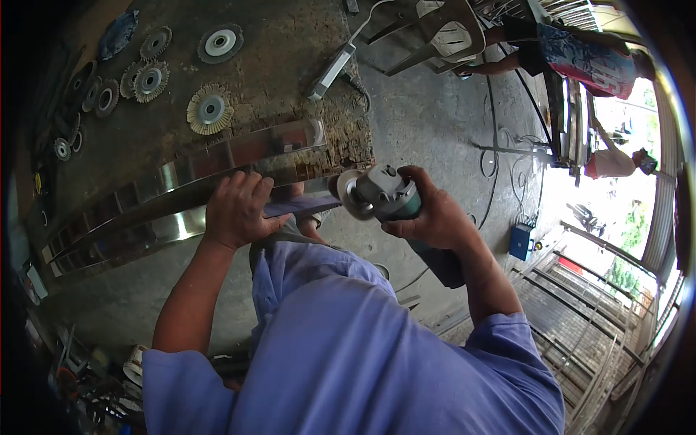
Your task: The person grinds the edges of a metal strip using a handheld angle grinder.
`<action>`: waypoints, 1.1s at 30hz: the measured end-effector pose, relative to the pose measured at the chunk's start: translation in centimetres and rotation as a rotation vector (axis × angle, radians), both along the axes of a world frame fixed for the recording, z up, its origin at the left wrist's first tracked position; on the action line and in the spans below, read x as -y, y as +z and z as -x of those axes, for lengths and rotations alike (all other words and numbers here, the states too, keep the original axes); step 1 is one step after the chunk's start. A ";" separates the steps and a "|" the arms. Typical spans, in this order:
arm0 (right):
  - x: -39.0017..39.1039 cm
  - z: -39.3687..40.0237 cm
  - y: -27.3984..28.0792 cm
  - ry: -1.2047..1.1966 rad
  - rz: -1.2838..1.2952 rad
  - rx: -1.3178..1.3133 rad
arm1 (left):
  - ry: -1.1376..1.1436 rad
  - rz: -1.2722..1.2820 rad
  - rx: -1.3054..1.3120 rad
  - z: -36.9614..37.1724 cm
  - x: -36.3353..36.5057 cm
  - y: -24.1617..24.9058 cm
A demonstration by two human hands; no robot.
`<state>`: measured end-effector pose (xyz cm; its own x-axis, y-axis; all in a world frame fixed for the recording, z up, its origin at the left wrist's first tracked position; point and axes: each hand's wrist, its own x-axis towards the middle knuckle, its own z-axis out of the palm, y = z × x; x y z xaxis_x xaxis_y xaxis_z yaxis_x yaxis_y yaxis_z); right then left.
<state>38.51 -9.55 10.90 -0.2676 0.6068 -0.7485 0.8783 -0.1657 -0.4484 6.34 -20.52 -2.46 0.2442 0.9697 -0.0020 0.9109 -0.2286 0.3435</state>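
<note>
My right hand (435, 210) is wrapped round the body of an angle grinder (388, 192), its round disc facing left. That disc sits right by the end of a long, mirror-bright metal bar (174, 227). My left hand (238, 206) grips the bar close to that end, with the fingers over its top and the thumb toward me. Farther in on the worktable lies a second shiny metal bar (239, 148), roughly alongside the first.
Several abrasive wheels, including a frayed one (210, 109), lie on the worn worktable (290, 65). A power strip (332, 71) rests near its edge. Beyond are a plastic chair (446, 36), floor cables, a blue box (520, 241) and two people, one in a patterned shirt (587, 61).
</note>
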 end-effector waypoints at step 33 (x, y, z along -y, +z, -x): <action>2.0 -3.2 -2.1 0.011 -0.038 -0.092 | -0.027 -0.044 -0.040 -0.1 -0.2 -0.4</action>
<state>41.75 -11.57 8.76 -0.3412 0.6312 -0.6966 0.8348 -0.1373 -0.5332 6.40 -20.34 -2.84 0.2713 0.9620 0.0298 0.9169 -0.2677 0.2962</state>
